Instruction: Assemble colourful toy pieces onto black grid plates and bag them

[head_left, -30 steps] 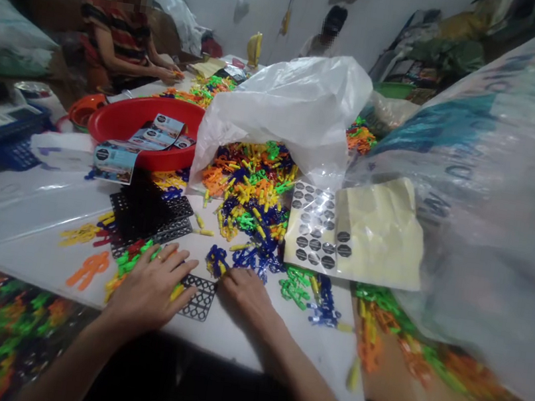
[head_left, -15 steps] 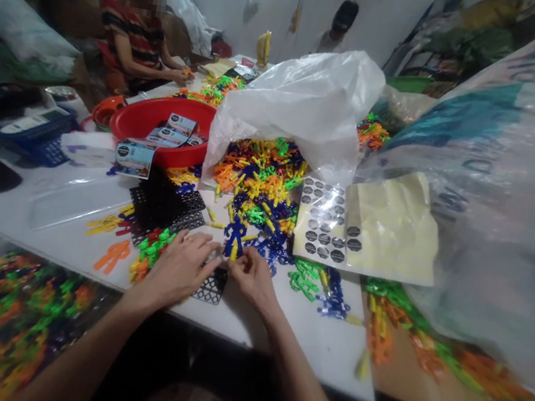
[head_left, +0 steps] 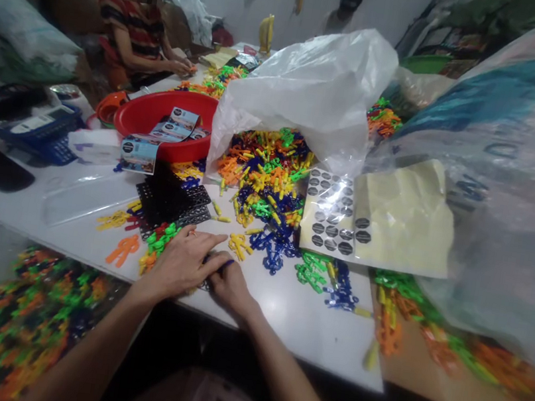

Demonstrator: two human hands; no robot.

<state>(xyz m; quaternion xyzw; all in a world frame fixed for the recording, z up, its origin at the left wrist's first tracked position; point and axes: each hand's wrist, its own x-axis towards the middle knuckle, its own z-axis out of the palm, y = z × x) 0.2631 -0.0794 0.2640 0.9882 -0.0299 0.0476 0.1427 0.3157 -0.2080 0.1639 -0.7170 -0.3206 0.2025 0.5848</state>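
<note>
Near the table's front edge, my left hand point(head_left: 184, 260) lies palm down with its fingers stretched to the right, over a black perforated plate point(head_left: 205, 284) that is mostly covered. Against its fingertips, my right hand point(head_left: 231, 283) is closed on a blue plastic figure point(head_left: 227, 263); only a sliver of the figure shows. Small green figures point(head_left: 159, 241) lie beside my left wrist, with an orange figure point(head_left: 123, 250) farther left. A yellow figure point(head_left: 239, 246) and a cluster of blue figures point(head_left: 276, 249) lie just beyond my right hand.
A white plastic bag point(head_left: 308, 93) spills a pile of coloured figures point(head_left: 264, 173). A red basin point(head_left: 134, 115) holds printed cards. Black perforated sheets point(head_left: 174, 199), a sticker sheet point(head_left: 329, 220) and a large sack point(head_left: 514, 197) surround the work area. A co-worker point(head_left: 128, 39) sits back left.
The blue figure, upright between my hands before, is now tucked low and mostly hidden. My right hand has moved left against my left fingers. The view has shifted slightly.
</note>
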